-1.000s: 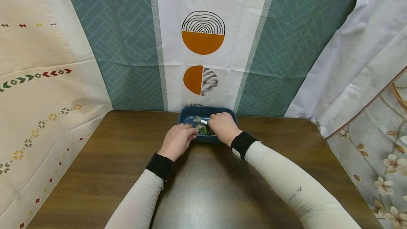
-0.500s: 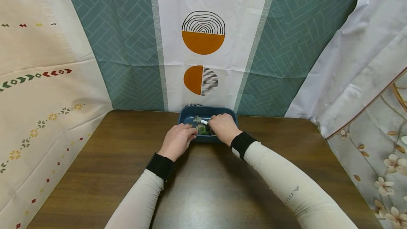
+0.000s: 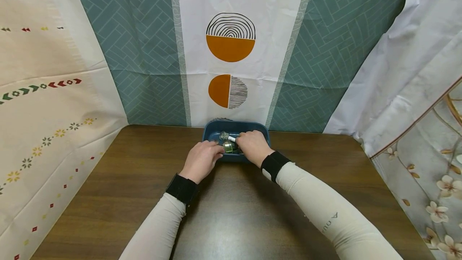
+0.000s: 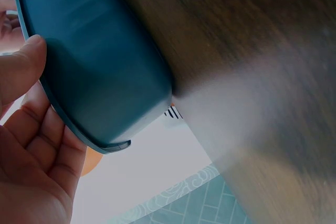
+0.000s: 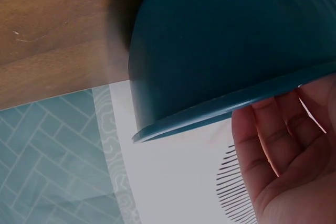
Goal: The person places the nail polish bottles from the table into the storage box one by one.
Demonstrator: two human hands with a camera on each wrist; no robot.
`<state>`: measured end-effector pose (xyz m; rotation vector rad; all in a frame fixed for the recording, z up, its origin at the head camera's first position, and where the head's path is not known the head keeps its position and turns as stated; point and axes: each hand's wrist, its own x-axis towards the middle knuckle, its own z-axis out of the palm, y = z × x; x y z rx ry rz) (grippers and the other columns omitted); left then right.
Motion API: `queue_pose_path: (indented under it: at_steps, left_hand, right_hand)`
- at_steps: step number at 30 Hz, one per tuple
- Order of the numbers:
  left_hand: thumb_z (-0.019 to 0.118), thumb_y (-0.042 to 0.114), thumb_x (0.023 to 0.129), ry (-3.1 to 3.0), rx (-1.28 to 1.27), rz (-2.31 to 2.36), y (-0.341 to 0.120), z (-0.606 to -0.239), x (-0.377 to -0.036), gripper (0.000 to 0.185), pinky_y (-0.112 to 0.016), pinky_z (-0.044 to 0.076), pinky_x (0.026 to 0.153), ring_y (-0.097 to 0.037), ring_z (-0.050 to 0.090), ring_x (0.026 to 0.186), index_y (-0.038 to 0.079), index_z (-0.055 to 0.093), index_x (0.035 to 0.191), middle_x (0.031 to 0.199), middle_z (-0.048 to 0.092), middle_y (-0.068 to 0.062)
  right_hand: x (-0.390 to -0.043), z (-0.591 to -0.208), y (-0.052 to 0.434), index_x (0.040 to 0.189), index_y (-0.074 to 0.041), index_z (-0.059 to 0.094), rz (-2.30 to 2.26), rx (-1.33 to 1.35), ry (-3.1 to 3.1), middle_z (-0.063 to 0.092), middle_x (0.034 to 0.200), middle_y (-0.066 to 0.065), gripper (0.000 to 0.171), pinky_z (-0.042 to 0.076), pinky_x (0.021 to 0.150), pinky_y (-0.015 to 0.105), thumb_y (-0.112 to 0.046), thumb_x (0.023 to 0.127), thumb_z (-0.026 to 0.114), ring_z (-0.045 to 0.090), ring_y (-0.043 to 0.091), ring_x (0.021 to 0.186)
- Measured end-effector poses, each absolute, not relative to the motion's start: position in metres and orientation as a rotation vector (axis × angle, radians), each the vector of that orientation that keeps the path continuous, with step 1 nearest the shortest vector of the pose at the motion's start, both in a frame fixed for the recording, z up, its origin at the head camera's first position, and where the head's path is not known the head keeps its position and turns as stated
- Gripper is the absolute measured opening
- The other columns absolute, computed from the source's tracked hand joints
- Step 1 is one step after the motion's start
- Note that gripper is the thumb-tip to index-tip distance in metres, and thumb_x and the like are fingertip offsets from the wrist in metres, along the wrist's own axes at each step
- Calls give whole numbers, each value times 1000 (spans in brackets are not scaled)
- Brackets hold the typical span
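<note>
A dark blue plastic bin (image 3: 236, 124) stands at the table's far edge, with small things inside. Reaching over its near rim, my left hand (image 3: 203, 157) has its fingertips beside a shiny green squarish piece (image 3: 229, 147). In the left wrist view my thumb (image 4: 32, 59) overlaps the rim and the fingers bend behind it. My right hand (image 3: 254, 146) reaches in at the right, fingers bent, close to a white stubby piece (image 3: 232, 139); in the right wrist view its fingertips disappear behind the rim. What either hand holds I cannot tell. A clear crinkled lump (image 3: 223, 135) lies left of the white piece.
The brown wooden table (image 3: 223, 212) spreads out in front of the bin. Right behind the bin hangs a patterned cloth (image 3: 231, 51) in white and teal. More cloth hangs at the left (image 3: 54, 111) and right (image 3: 404, 71) sides.
The green piece has turned slightly and now shows a brighter, shinier face. The right forearm has shifted a little. Both hands stay at the bin.
</note>
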<state>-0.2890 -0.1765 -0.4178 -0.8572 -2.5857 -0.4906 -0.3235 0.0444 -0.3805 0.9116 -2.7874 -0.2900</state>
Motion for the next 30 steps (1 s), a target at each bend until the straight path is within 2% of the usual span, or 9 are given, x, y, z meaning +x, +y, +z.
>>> queue_pose_path:
  at_steps: [5,11,14,21,27,30]
  left_hand:
    - [85,13,99,-2594,-861,-483,-176,-419,-289,6,-41,55,79,-25,67,86,17,83,103,92,71,0]
    - [84,14,101,-2596,-871,-471,-176,-418,-291,5,-41,55,79,-24,67,87,18,83,103,93,72,1]
    - [84,13,100,-2576,-874,-473,-178,-420,-291,5,-42,55,79,-25,67,87,17,83,102,93,72,1]
    - [85,11,99,-2568,-870,-496,-180,-422,-291,6,-43,55,79,-25,68,88,16,83,102,94,73,0]
    - [85,10,98,-2584,-869,-497,-180,-422,-294,7,-43,55,80,-25,68,87,16,83,102,92,72,1]
    - [85,11,99,-2585,-879,-483,-180,-422,-295,6,-43,56,79,-25,68,86,15,82,101,91,71,1]
  right_hand:
    - [-321,-384,51,101,-13,82,-260,903,-2761,73,89,3,8,56,68,38,-20,105,79,71,22,79]
    - [-308,-382,62,100,-14,80,-174,870,-2677,69,86,2,11,55,65,37,-24,102,84,70,22,77]
    - [-297,-380,70,104,-13,80,-80,858,-2627,70,89,2,11,56,67,37,-23,102,84,70,23,80]
    - [-270,-382,97,128,-9,79,77,799,-2612,78,117,8,32,62,93,45,-29,104,81,73,29,110]
    - [-255,-391,119,141,-6,74,126,730,-2614,75,132,12,49,58,106,48,-37,104,80,68,31,126]
    - [-248,-395,128,147,-4,69,122,687,-2640,71,140,16,58,51,115,51,-43,105,77,63,35,136]
